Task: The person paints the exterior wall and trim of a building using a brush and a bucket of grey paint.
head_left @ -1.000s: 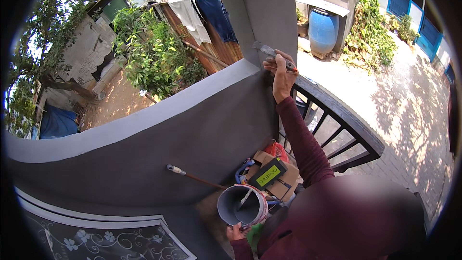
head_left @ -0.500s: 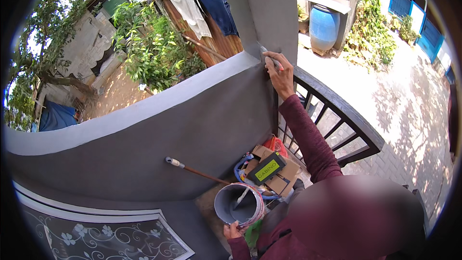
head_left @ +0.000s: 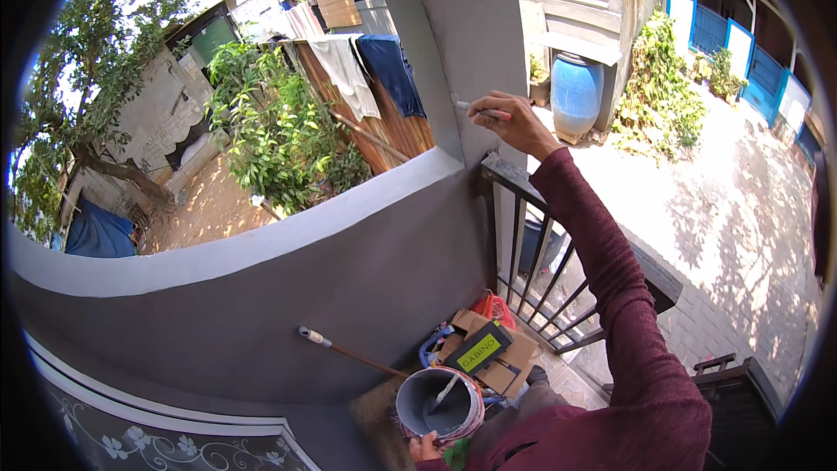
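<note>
My right hand is closed around a slim paintbrush with a reddish handle. Its pale tip points left and meets, or nearly meets, the edge of the grey pillar, above the low wall's light top. Down by my body, my left hand grips the near rim of a paint bucket. Grey paint coats the inside of the bucket, and a paint-smeared stick or brush leans in it; its lower end is hard to make out.
A dark metal railing runs beneath my right arm. Behind the bucket lie cardboard pieces and a dark box with a yellow-green label. A long pole leans by the grey wall. Beyond stand a blue barrel and hanging laundry.
My right hand has moved up the pillar with the brush, away from the corner at the wall top. The left hand stays on the bucket. The whole view has shifted slightly.
</note>
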`<move>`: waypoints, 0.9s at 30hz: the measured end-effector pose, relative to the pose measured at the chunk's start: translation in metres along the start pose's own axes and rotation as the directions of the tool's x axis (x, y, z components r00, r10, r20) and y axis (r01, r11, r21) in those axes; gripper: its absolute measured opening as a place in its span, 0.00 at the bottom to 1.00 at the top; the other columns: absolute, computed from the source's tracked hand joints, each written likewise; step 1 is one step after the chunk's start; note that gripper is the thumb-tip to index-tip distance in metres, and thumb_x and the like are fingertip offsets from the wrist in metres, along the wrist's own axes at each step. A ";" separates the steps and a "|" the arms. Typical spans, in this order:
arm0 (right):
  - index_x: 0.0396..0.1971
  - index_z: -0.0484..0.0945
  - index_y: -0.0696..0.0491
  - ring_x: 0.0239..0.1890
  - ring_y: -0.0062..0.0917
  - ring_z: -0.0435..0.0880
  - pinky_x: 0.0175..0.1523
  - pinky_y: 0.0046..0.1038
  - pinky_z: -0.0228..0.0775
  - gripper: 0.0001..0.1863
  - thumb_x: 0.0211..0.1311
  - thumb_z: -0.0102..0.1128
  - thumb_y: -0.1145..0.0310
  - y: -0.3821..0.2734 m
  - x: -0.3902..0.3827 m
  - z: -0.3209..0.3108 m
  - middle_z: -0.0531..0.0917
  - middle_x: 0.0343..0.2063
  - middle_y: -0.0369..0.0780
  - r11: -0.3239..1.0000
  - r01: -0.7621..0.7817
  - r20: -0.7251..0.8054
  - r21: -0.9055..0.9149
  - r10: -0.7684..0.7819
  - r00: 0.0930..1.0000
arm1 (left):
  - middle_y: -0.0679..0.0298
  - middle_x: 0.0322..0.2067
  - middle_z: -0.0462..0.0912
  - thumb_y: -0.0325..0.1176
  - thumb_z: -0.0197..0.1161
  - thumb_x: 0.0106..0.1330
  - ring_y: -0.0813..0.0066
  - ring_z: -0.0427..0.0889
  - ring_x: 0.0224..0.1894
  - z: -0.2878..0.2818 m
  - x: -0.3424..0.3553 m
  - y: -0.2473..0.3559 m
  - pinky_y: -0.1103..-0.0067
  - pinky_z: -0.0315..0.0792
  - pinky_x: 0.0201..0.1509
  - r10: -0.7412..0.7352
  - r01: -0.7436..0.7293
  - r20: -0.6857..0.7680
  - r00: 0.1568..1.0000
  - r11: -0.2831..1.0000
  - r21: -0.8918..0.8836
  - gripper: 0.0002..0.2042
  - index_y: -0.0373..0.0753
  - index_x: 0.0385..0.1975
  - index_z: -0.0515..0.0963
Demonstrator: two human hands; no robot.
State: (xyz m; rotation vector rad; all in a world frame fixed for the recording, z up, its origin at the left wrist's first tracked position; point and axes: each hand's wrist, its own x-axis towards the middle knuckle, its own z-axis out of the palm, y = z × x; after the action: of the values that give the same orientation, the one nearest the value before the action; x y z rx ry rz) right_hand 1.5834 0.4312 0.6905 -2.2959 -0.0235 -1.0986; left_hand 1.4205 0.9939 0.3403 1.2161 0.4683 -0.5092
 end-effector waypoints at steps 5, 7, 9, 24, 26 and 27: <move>0.35 0.83 0.52 0.38 0.36 0.82 0.44 0.32 0.73 0.08 0.57 0.65 0.67 -0.024 0.037 -0.034 0.83 0.36 0.40 1.000 -0.023 0.086 -0.015 0.024 0.996 | 0.62 0.27 0.79 0.43 0.66 0.60 0.66 0.76 0.31 -0.009 0.012 -0.027 0.70 0.72 0.39 0.490 -0.428 0.095 0.867 0.633 0.645 0.12 0.40 0.27 0.80; 0.35 0.83 0.51 0.38 0.36 0.82 0.44 0.31 0.73 0.08 0.57 0.65 0.66 -0.035 0.058 -0.039 0.83 0.36 0.39 0.998 -0.062 0.146 0.018 0.059 0.988 | 0.62 0.27 0.79 0.43 0.66 0.60 0.67 0.76 0.30 -0.003 0.014 -0.022 0.72 0.72 0.37 0.467 -0.392 0.046 0.883 0.682 0.617 0.12 0.40 0.27 0.79; 0.36 0.83 0.50 0.37 0.35 0.82 0.43 0.32 0.73 0.08 0.57 0.65 0.66 -0.032 0.080 -0.049 0.83 0.36 0.38 0.991 0.077 0.089 -0.108 -0.068 0.994 | 0.61 0.26 0.80 0.44 0.66 0.60 0.68 0.76 0.30 0.011 0.012 -0.009 0.74 0.72 0.35 0.382 -0.314 -0.017 0.924 0.782 0.538 0.13 0.40 0.26 0.79; 0.39 0.81 0.53 0.33 0.33 0.84 0.42 0.30 0.74 0.12 0.59 0.61 0.62 -0.087 0.117 -0.081 0.85 0.30 0.40 0.962 0.157 -0.171 -0.224 -0.198 0.965 | 0.55 0.23 0.80 0.37 0.69 0.53 0.53 0.78 0.29 -0.075 0.111 -0.104 0.60 0.74 0.42 0.887 -0.506 0.442 0.134 -0.322 0.800 0.07 0.44 0.28 0.86; 0.38 0.81 0.54 0.29 0.29 0.84 0.39 0.27 0.75 0.12 0.60 0.60 0.61 -0.090 0.122 -0.089 0.84 0.26 0.40 0.873 0.318 -0.319 -0.368 -0.440 0.839 | 0.56 0.23 0.80 0.38 0.69 0.52 0.53 0.78 0.30 -0.051 0.091 -0.089 0.61 0.74 0.44 0.833 -0.509 0.468 0.295 -0.278 0.815 0.06 0.45 0.27 0.85; 0.38 0.81 0.54 0.28 0.26 0.84 0.37 0.26 0.75 0.13 0.61 0.59 0.61 -0.091 0.114 -0.092 0.84 0.25 0.40 0.956 0.199 -0.341 -0.213 -0.264 0.902 | 0.56 0.23 0.80 0.38 0.69 0.52 0.53 0.78 0.30 -0.030 0.074 -0.068 0.62 0.73 0.45 0.793 -0.509 0.478 0.378 -0.253 0.823 0.06 0.46 0.27 0.85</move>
State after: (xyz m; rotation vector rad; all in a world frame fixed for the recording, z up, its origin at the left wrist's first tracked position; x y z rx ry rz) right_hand 1.5703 0.4339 0.8624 -2.2392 -0.0594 -1.7037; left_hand 1.4364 0.9955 0.2366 2.5250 -0.5912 0.6060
